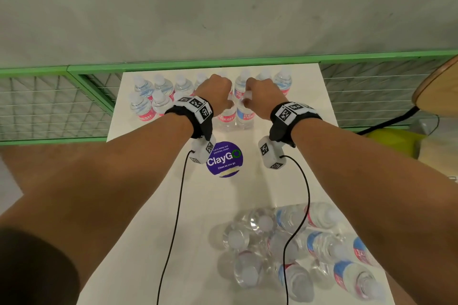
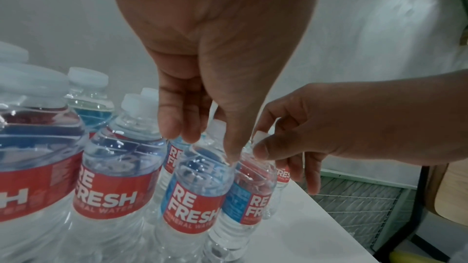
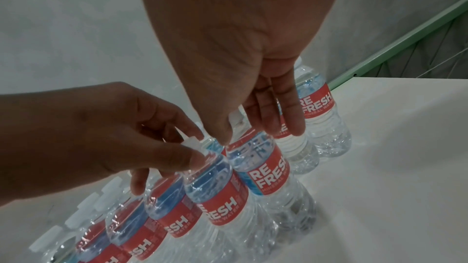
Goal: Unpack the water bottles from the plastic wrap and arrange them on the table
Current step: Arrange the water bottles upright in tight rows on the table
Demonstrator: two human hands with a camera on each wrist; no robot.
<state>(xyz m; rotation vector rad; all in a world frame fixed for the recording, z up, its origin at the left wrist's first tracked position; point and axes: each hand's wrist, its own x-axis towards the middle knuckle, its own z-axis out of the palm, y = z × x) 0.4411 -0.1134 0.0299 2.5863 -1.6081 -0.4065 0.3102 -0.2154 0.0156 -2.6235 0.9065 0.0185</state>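
Note:
Two clear "Refresh" water bottles stand side by side at the far end of the white table (image 1: pixel 285 131). My left hand (image 1: pixel 223 99) (image 2: pixel 205 143) pinches the white cap of the left bottle (image 1: pixel 226 116) (image 2: pixel 195 193) from above. The right bottle (image 1: pixel 245 115) (image 3: pixel 260 169) is held the same way, my right hand (image 1: pixel 247 98) (image 3: pixel 255 133) pinching its cap. Both bottles sit in a front row before a back row of upright bottles (image 1: pixel 282 83). More upright bottles (image 1: pixel 148 99) cluster at the far left. Near me, the torn plastic-wrapped pack (image 1: pixel 297 242) holds several bottles lying on their sides.
A round purple ClayGo sticker (image 1: pixel 224 158) lies mid-table. Green mesh frames (image 1: pixel 62 101) flank the table, with a grey wall behind. A wooden seat edge (image 1: pixel 438 89) and a yellow object (image 1: pixel 391 141) are at the right. Wrist camera cables (image 1: pixel 178 205) hang over the table.

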